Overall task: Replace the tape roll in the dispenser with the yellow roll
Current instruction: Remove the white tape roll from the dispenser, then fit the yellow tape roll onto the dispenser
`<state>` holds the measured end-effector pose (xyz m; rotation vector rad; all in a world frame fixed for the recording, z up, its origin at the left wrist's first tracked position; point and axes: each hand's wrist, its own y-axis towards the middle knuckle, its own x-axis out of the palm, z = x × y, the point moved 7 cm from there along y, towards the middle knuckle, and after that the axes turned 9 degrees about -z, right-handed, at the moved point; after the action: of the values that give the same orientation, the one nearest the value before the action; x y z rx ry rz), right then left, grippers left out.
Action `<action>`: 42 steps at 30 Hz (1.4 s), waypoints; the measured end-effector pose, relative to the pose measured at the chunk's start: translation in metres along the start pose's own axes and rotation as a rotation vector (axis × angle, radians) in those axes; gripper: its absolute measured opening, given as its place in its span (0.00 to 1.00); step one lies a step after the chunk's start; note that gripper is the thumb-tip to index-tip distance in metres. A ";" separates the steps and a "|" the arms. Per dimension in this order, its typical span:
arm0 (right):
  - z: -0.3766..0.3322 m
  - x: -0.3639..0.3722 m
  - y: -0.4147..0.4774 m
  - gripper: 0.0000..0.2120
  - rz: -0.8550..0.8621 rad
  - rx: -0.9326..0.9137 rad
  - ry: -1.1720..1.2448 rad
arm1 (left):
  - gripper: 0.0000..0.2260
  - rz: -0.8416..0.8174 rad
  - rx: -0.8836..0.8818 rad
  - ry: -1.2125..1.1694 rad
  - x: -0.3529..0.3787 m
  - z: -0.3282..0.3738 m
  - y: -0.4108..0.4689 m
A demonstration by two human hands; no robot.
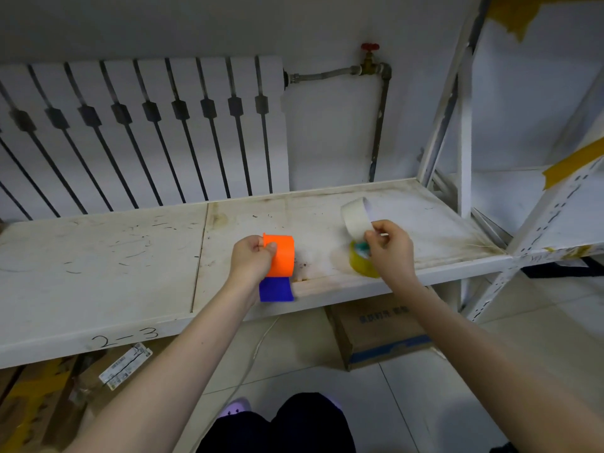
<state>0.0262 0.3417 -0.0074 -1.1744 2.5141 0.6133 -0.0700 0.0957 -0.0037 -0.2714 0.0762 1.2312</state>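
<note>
My left hand (251,256) grips the tape dispenser (281,256), whose top is orange and whose handle is blue (276,290), just above the front of the white shelf (130,250). My right hand (390,248) pinches a white tape roll (356,217) by its lower edge and holds it tilted above the shelf, to the right of the dispenser. Directly beneath that hand a yellow tape roll (359,264) with a green core lies on the shelf, partly hidden by my fingers.
The shelf is scuffed and stained and marked "2-3" on its front edge. A radiator (140,132) and a pipe with a red valve (370,47) line the wall behind. White rack posts (465,158) rise at the right. Cardboard boxes (379,335) sit on the floor below.
</note>
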 end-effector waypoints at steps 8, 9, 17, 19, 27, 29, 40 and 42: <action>0.070 -0.058 0.036 0.14 0.034 0.154 -0.409 | 0.14 0.000 -0.011 -0.017 0.010 -0.002 0.002; 0.079 -0.061 0.036 0.14 0.018 0.191 -0.442 | 0.14 -0.001 -0.010 -0.026 0.012 -0.001 0.002; 0.114 -0.076 0.037 0.17 -0.053 0.337 -0.568 | 0.11 -0.004 0.002 -0.007 0.015 -0.002 0.003; 0.116 -0.078 0.039 0.19 -0.072 0.340 -0.594 | 0.11 -0.006 0.007 -0.001 0.015 -0.001 0.003; 0.080 -0.046 0.032 0.20 -0.105 0.103 -0.495 | 0.11 0.006 -0.035 -0.058 0.014 -0.006 0.006; 0.066 -0.025 0.028 0.17 -0.169 0.035 -0.440 | 0.08 0.008 -0.060 -0.111 0.015 -0.009 0.004; 0.033 0.040 0.009 0.08 -0.339 -0.106 -0.885 | 0.11 -0.025 -0.116 -0.007 0.005 -0.022 0.003; 0.032 0.041 0.009 0.06 -0.349 -0.071 -0.890 | 0.09 -0.047 -0.141 0.027 0.003 -0.028 0.004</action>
<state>-0.0038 0.3364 -0.0510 -1.0104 1.5198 0.8815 -0.0707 0.0931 -0.0316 -0.4102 0.0059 1.1879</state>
